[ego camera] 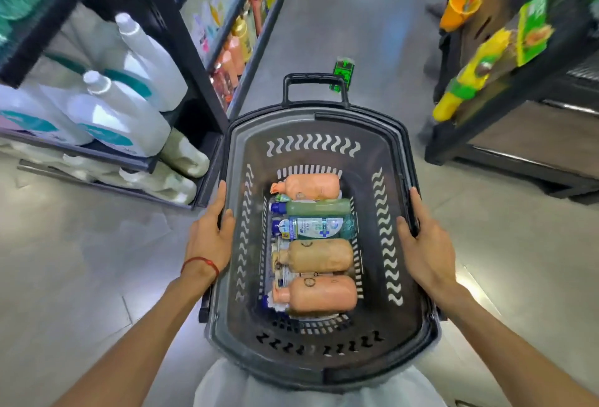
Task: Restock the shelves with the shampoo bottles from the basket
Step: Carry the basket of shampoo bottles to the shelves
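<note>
We log five shampoo bottles (319, 256) lying on their sides in a row at the bottom of the dark basket (384, 160). Our left hand (210, 235) grips its left rim, thumb hooked over the edge, and our right hand (424, 239) grips the right rim likewise. Shelves (197, 66) holding white bottles (124, 115) stand just to the left.

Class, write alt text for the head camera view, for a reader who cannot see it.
The left hand and right hand grip the side rims of a dark basket holding five visible bottles lying side by side in a shop aisle. White bottles fill a shelf on the left.
</note>
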Available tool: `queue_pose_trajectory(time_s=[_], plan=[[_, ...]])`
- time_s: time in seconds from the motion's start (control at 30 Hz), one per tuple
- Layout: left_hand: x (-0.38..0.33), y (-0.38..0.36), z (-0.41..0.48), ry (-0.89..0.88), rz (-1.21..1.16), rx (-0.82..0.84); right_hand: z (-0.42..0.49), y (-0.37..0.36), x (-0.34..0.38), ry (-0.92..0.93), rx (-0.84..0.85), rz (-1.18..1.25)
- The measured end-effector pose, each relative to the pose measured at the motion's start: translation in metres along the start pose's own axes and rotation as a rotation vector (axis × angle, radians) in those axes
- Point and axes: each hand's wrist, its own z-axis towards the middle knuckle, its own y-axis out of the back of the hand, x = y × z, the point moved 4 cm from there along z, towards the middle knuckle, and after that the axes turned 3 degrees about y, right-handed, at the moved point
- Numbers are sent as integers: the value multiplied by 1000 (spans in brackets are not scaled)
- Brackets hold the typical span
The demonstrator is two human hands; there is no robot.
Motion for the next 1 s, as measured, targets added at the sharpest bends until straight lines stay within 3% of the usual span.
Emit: queue_pose_trajectory(time_s=[0.33, 0.67, 1.0], plan=[[-97, -14, 174, -4, 147, 16, 175, 0, 27, -54, 11, 111], [-223, -54, 353, 99, 152, -35, 426, 29, 57, -58, 120, 207], [-335, -89, 552, 50, 94, -35, 661, 85, 115, 21, 68, 90]])
